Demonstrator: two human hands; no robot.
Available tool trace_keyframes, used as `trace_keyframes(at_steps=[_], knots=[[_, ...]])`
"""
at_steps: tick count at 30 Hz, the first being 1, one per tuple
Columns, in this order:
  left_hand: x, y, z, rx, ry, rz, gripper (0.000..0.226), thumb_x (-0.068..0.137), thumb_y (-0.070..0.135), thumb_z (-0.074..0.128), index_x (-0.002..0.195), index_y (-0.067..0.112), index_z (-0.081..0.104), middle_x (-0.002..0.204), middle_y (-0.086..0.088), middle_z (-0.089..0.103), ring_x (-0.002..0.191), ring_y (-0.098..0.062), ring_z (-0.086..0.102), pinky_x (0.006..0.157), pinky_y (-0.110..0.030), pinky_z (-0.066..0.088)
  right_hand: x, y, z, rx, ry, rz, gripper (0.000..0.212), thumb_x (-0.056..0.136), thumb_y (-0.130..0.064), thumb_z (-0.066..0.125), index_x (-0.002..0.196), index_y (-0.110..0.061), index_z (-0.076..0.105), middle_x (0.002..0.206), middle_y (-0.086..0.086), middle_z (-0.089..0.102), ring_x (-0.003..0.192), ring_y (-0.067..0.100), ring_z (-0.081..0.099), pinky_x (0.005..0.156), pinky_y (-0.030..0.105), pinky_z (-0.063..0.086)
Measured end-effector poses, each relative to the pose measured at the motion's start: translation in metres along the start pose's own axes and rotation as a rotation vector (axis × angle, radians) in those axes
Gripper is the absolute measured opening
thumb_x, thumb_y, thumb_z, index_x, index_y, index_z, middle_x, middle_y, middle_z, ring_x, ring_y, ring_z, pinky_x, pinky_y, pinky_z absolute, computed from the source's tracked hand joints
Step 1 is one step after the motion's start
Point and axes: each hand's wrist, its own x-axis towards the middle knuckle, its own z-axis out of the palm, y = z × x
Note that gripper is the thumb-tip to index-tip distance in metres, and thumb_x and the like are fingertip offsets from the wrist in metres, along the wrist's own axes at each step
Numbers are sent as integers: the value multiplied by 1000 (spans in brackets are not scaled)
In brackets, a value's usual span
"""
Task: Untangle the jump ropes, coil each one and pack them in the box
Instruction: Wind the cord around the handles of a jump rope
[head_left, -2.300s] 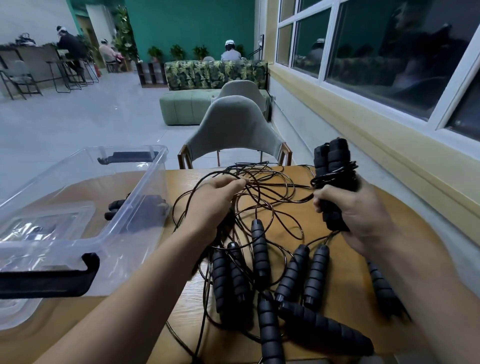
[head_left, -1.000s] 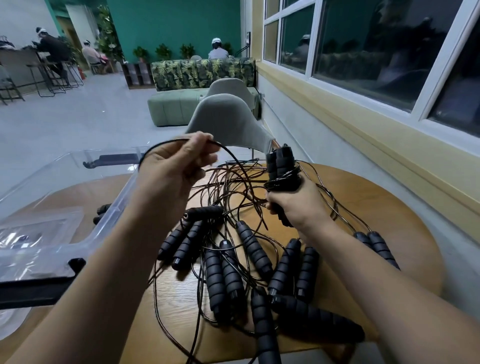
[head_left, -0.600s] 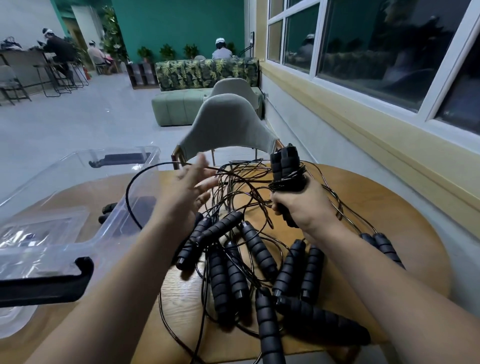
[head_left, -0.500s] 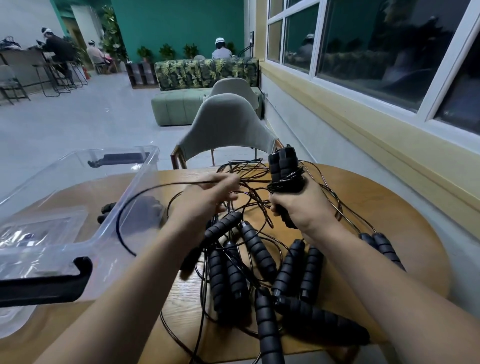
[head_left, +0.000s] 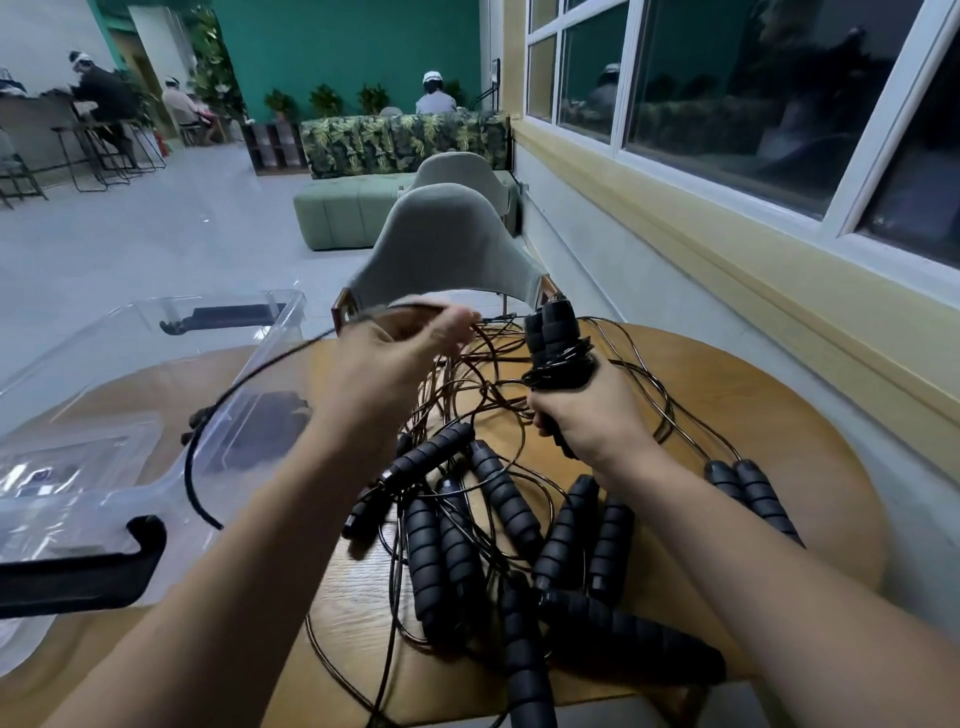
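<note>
Right hand (head_left: 587, 415): fingers curled round upright handles (head_left: 553, 332), cord partly wound on | left hand (head_left: 384, 364): fingers pinch loose cord (head_left: 190, 467) at 9 o'clock of handles, trailing toward 8 | tangle (head_left: 467, 519) on surface (head_left: 753, 395) at 6 | box (head_left: 223, 297) at 9, left hand nearer

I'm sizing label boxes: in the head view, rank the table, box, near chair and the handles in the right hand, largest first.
1. table
2. box, though nearness inflates it and the frame crops it
3. chair, farther off
4. handles in the right hand
</note>
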Motion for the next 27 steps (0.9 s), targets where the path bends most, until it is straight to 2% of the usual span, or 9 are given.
trace_keyframes(at_steps=[3,6,11,14,18,21,23,25,27], knots=[[8,22,-29,-272,41,-2,20,95,33,70,100,18,81,90,5,74,82,-7,59,71,-24,42,2,3,-3,4,4,39,29,84,7,74,106,-8,62,87,18,71,66,26,64,64,42,59],[17,34,-64,-536,173,-26,17,101,31,65,102,19,77,89,8,72,84,-5,64,72,-20,46,6,8,-6,-17,23,73,28,83,5,73,107,-8,65,83,15,72,65,25,65,62,39,58],[24,-1,-64,-577,332,-167,21,104,37,63,115,20,67,96,6,77,87,-7,74,72,-19,51,5,4,-4,-3,35,40,30,84,6,75,108,-10,64,82,13,71,63,20,65,60,34,59],[24,-17,-47,-457,265,-301,40,98,42,70,125,13,63,96,2,73,75,-6,71,62,-18,49,1,1,-3,-14,16,11,29,86,6,75,110,-6,63,85,15,71,63,19,65,57,28,58],[12,-31,-17,-122,68,-420,61,91,42,79,140,16,55,78,3,66,58,-6,54,48,-18,39,-5,-6,1,-43,6,-49,27,86,6,76,106,-7,63,87,18,73,59,13,65,55,24,57],[2,-44,-1,353,45,-493,96,73,75,80,147,26,43,89,-1,74,70,-12,67,66,-31,54,-9,-8,3,-48,13,-81,28,85,4,78,103,-12,63,87,15,74,61,15,68,61,32,60],[0,-46,0,369,78,-467,124,67,83,78,158,14,29,79,-1,78,64,-14,74,62,-33,57,-9,-6,1,-47,14,-91,29,85,2,79,102,-15,64,85,13,74,65,20,70,67,43,63],[3,-38,-6,459,56,-445,121,77,82,71,149,-9,38,67,1,76,55,-13,74,54,-29,53,-7,-4,-2,-53,41,-89,29,84,-2,79,100,-19,64,81,9,75,69,27,73,73,53,64],[2,-29,-14,685,-41,-459,95,90,80,57,117,-11,65,59,3,74,52,-11,72,64,-32,54,-6,-3,-5,-49,70,-90,28,83,-3,79,99,-20,64,79,7,75,68,27,72,73,57,64]])
